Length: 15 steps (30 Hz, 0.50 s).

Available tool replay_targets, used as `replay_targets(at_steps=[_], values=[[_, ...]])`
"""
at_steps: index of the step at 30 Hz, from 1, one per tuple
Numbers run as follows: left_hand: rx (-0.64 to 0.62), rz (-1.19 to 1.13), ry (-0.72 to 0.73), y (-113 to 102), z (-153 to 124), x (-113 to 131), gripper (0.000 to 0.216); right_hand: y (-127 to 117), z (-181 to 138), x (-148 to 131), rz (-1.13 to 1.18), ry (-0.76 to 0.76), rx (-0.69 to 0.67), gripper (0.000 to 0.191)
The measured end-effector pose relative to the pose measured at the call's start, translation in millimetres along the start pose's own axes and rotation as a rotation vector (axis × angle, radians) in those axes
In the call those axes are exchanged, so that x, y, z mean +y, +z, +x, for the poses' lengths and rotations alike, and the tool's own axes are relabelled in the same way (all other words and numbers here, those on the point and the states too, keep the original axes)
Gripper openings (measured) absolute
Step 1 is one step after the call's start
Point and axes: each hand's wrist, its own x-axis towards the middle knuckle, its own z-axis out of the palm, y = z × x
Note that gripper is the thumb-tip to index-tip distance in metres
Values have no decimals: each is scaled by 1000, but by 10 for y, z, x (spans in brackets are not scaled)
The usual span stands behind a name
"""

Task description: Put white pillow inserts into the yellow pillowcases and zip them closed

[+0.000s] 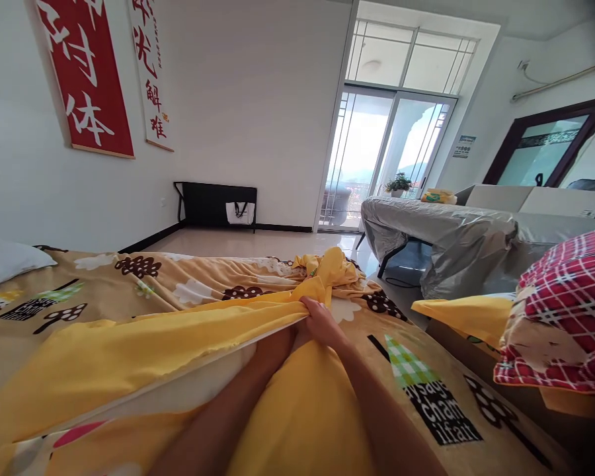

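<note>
Yellow cover (129,357) lay across the bed (426,370), its opening gaping over the white filling (188,390) inside. The left hand (282,337) reached into that opening; I could not tell its grip. The right hand (322,324) was closed on the cover's upper edge, beside a bunched yellow corner (332,268). Black lettering (441,410) on the bed's printed sheet was only partly legible.

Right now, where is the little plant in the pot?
In the head view, the potted plant is far off, right of centre, by the glass balcony door, just beyond the far end of the grey plastic-covered table.
</note>
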Motion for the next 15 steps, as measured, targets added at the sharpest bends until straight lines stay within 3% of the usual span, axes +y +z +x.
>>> replay_targets(at_steps=[4,9,15], values=[[-19,37,-1,71,9,-28,45,-11,-42,49,34,-10,12,33],[-62,29,17,123,-38,-77,43,-48,-66,72,273,-83,-5,26],[-19,50,0,54,-88,47,44,-82,-90,-15,227,45,89,39]])
